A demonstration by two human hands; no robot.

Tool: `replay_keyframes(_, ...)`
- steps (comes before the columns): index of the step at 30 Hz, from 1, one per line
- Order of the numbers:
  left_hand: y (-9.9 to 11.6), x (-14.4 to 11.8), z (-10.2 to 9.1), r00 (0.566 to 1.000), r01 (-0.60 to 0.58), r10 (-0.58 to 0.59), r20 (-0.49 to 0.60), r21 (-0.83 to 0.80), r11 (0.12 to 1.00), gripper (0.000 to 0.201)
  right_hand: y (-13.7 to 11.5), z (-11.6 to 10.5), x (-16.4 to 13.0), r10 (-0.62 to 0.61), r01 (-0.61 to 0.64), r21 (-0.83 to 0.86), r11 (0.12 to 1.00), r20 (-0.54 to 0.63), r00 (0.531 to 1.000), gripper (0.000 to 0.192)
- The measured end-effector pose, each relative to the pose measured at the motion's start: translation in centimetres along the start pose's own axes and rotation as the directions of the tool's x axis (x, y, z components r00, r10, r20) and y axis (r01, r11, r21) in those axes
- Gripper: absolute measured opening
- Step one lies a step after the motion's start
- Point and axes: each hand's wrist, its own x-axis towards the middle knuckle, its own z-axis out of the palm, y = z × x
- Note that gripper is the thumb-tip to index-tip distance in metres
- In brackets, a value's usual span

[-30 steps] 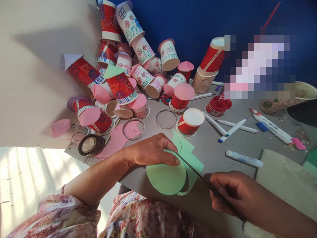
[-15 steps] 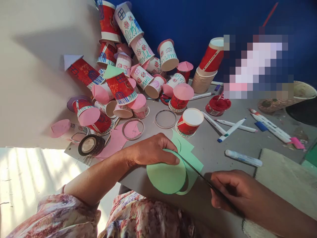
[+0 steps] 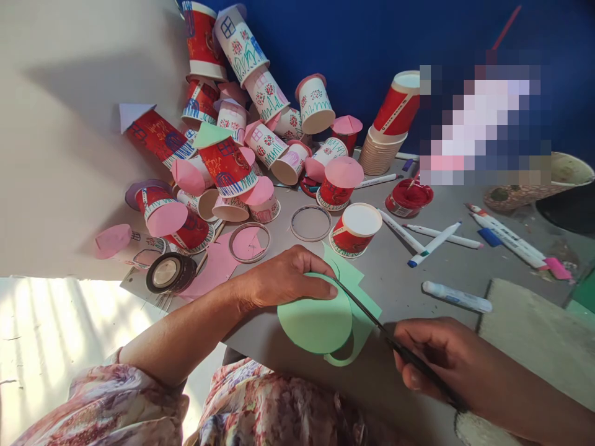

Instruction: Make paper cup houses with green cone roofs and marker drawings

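Observation:
My left hand pinches the upper edge of a green paper circle between thumb and fingers. In my right hand is a pair of dark scissors, its handles partly hidden by the fingers. The blade tips reach the circle's upper right edge, close to my left thumb. Beneath and right of the circle lies a green paper offcut with a curved cut-out. Just beyond my left hand stands an upturned red paper cup.
Several decorated paper cups with paper roofs are piled at the back left. Tape rings and a black tape roll lie in front. Markers, a red paint pot and a pale cloth are at the right.
The green circle has tilted and shifted slightly up and right with my left hand. The scissors' blades now lie closer together, and my right hand has moved very little.

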Motion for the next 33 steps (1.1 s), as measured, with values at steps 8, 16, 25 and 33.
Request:
replay_keyframes(8, 0.0, 0.0, -0.1, 1.0, -0.022, 0.022, 0.013, 0.018, 1.0, 0.02, 0.4, -0.3, 0.1, -0.032, 0.032, -0.019, 0.999, -0.02, 0.999, 0.037)
replay_keyframes(16, 0.1, -0.1, 0.1, 0.996, -0.055, 0.051, -0.073, -0.051, 0.997, 0.018, 0.4, -0.1, 0.6, -0.065, 0.074, 0.069, 0.995, -0.124, 0.99, 0.04)
replay_keyframes(25, -0.5, 0.3, 0.6, 0.98, -0.159, 0.114, -0.165, -0.29, 0.944, 0.033, 0.3, -0.3, 1.0, -0.14, 0.152, 0.061, 0.987, -0.157, 0.978, 0.039)
replay_keyframes(33, -0.8, 0.6, 0.2, 0.971, -0.225, 0.184, -0.151, -0.334, 0.915, 0.039, 0.2, -1.1, 1.8, -0.258, 0.246, -0.082, 0.966, -0.374, 0.891, 0.042)
